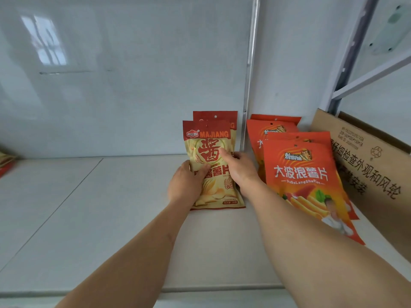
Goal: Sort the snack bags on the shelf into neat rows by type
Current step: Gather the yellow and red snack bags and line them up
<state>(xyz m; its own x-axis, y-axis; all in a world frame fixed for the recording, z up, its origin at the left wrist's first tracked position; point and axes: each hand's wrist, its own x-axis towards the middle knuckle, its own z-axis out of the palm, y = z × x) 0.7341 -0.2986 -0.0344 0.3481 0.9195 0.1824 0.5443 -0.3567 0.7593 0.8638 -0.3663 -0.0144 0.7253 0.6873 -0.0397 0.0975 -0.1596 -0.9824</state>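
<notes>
— Pale grey shelf [89,218], bare along its front edge. What are the hands doing?

— Both reach in from the front. The left hand [185,187] grips the left edge of the cream MAJIANG bag [213,174], thumb on its face. The right hand [239,172] lies across the bag's right side, fingers curled behind it.

— Where does that bag stand?

— Upright near the back edge, a second MAJIANG bag [219,117] right behind it.

— And to the right?

— Orange bags [300,170] in an overlapping row, leaning back. Past them, at the right edge, a cardboard box [367,156].
</notes>
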